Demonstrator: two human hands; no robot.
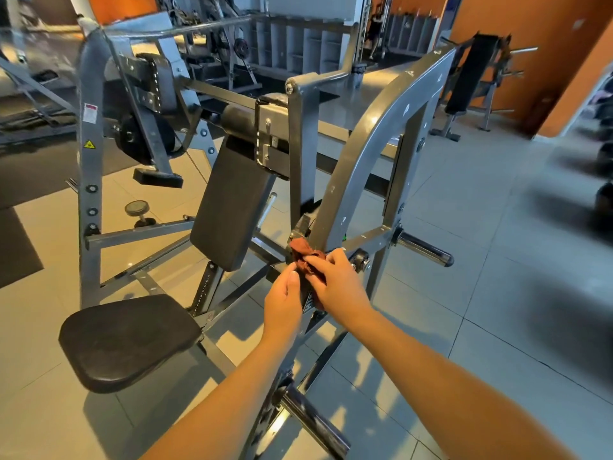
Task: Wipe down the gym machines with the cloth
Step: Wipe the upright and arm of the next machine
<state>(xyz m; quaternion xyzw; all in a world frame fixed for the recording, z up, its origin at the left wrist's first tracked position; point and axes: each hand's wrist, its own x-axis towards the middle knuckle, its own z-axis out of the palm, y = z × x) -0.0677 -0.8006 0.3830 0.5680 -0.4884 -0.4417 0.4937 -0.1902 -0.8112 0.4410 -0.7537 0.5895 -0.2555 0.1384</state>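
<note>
At the lower joint of the grey machine frame (351, 180), your right hand (335, 280) curls over the rust-red cloth (306, 257), pressing it to the metal. Your left hand (283, 300) sits thumb against it; its grip cannot be made out. Judged mid-task: seat (126, 340), back pad (229, 207) and the further machines appear outstanding.

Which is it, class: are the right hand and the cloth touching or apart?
Touching. The head view shows the right hand with its fingers curled over the cloth, pinching it, with no gap between them.
</note>
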